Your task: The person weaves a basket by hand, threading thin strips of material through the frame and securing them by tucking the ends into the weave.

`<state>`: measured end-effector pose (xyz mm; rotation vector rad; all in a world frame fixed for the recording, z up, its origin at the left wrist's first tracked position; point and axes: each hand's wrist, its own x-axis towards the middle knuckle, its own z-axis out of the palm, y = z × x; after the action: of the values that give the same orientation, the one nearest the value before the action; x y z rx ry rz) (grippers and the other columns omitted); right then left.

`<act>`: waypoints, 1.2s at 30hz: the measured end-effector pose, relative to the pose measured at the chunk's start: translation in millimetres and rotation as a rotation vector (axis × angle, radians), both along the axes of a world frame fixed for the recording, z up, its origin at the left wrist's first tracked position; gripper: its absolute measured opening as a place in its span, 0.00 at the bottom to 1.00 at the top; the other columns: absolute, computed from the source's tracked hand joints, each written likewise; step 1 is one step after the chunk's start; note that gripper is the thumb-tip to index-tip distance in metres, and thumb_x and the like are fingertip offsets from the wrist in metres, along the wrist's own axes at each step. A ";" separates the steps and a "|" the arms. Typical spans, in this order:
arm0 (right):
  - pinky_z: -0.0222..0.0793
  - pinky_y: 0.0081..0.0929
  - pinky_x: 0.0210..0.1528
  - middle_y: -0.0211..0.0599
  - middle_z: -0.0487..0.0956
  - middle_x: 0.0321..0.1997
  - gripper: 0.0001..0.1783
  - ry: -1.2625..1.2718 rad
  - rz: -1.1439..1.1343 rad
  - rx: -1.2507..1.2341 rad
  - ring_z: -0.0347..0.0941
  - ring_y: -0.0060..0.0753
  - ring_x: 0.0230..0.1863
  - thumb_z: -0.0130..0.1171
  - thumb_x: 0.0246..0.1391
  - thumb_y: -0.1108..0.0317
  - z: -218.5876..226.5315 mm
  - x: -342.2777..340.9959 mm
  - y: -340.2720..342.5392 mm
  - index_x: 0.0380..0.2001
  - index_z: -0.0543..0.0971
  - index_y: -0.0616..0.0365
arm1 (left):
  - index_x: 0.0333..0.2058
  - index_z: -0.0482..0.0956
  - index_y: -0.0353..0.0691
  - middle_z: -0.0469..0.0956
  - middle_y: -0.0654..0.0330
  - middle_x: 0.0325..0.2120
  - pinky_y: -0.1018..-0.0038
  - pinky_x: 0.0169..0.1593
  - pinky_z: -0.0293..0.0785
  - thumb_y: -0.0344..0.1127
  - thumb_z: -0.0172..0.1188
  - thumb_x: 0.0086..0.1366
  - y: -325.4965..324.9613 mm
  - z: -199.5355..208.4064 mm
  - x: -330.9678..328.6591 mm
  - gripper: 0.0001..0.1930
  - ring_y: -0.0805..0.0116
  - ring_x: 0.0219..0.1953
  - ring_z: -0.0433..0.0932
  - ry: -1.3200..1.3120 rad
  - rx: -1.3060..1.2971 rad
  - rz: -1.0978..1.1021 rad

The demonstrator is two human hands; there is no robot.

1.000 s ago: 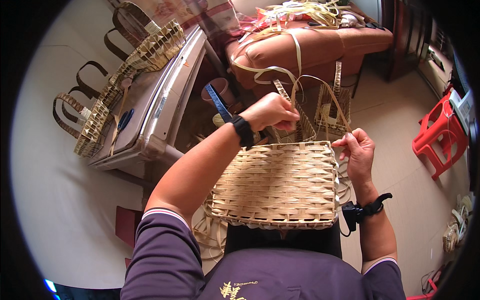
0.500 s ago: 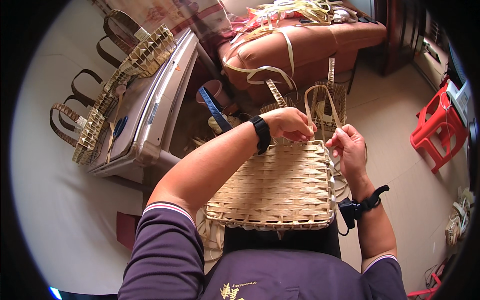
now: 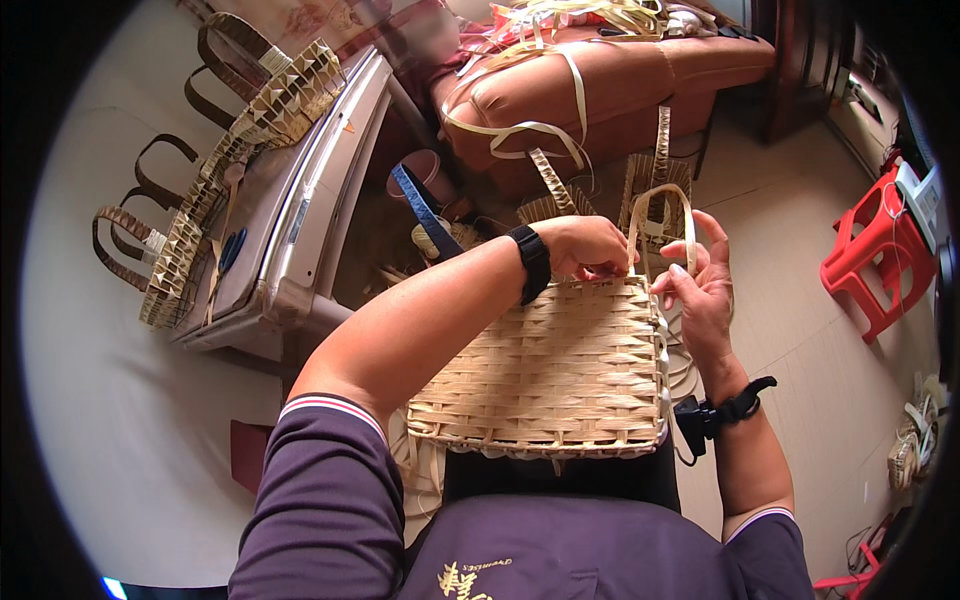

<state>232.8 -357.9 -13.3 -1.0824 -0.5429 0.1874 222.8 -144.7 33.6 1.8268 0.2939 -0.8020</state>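
A pale woven basket [image 3: 540, 375] rests on my lap, tipped so that one broad woven side faces up. My left hand [image 3: 592, 248] is closed at its far edge, fingertips pinching the base of a flat tan weaving strip [image 3: 662, 188]. From there the strip arches up in a loop and comes down to my right hand [image 3: 703, 292]. That hand is just off the basket's far right corner, with the strip between thumb and fingers and some fingers raised. Part of my left fingertips is hidden behind the hand.
Handled baskets [image 3: 185, 225] stand on a table [image 3: 300, 230] at left, beside dark-handled scissors [image 3: 232, 250]. Other handled baskets [image 3: 652, 200] sit on the floor ahead. Loose strips hang over a brown sofa [image 3: 620, 90]. A red plastic stool [image 3: 875, 250] is at right.
The strip's loop has shifted right and become rounder and lower. My right hand's fingers have lifted and spread around the strip. My left hand stays at the basket's edge.
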 end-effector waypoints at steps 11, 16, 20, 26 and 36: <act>0.75 0.22 0.49 0.32 0.80 0.47 0.20 -0.467 0.058 -0.462 0.78 0.27 0.45 0.55 0.51 0.89 -1.1 19.2 -4.8 0.43 0.86 0.59 | 0.35 0.82 0.42 0.79 0.67 0.29 0.74 0.36 0.73 0.33 0.65 0.66 1.4 -6.6 1.4 0.02 0.76 0.31 0.75 -0.031 0.031 -0.019; 0.79 0.27 0.54 0.34 0.82 0.49 0.23 -0.508 0.092 -0.490 0.82 0.32 0.48 0.62 0.51 0.88 -3.4 20.1 -5.7 0.49 0.86 0.56 | 0.35 0.81 0.42 0.79 0.66 0.30 0.74 0.36 0.73 0.32 0.66 0.65 0.6 -6.9 1.9 0.03 0.75 0.31 0.76 -0.011 0.022 -0.003; 0.79 0.26 0.53 0.36 0.83 0.47 0.22 -0.606 0.135 -0.487 0.82 0.32 0.47 0.61 0.53 0.88 -5.5 30.5 -3.7 0.49 0.85 0.57 | 0.37 0.79 0.42 0.79 0.65 0.31 0.73 0.36 0.74 0.30 0.65 0.64 1.9 -10.2 5.8 0.05 0.74 0.32 0.77 -0.016 0.031 -0.011; 0.77 0.24 0.50 0.38 0.85 0.46 0.16 -0.522 0.262 -0.524 0.82 0.30 0.44 0.58 0.59 0.85 -11.1 41.0 6.2 0.48 0.85 0.61 | 0.29 0.82 0.35 0.80 0.60 0.27 0.70 0.27 0.72 0.28 0.65 0.61 8.6 -21.3 5.4 0.03 0.71 0.25 0.75 -0.048 -0.044 0.070; 0.72 0.20 0.40 0.29 0.83 0.34 0.09 -0.444 0.239 -0.456 0.76 0.19 0.34 0.60 0.62 0.80 -32.5 47.9 7.6 0.42 0.86 0.62 | 0.68 0.63 0.38 0.80 0.63 0.35 0.78 0.37 0.75 0.27 0.63 0.64 6.5 -0.4 2.0 0.34 0.77 0.34 0.77 0.037 -0.070 -0.023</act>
<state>280.7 -350.3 -45.7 -1.5151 -1.0656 0.2911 224.8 -138.3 33.2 1.7537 0.2659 -0.8523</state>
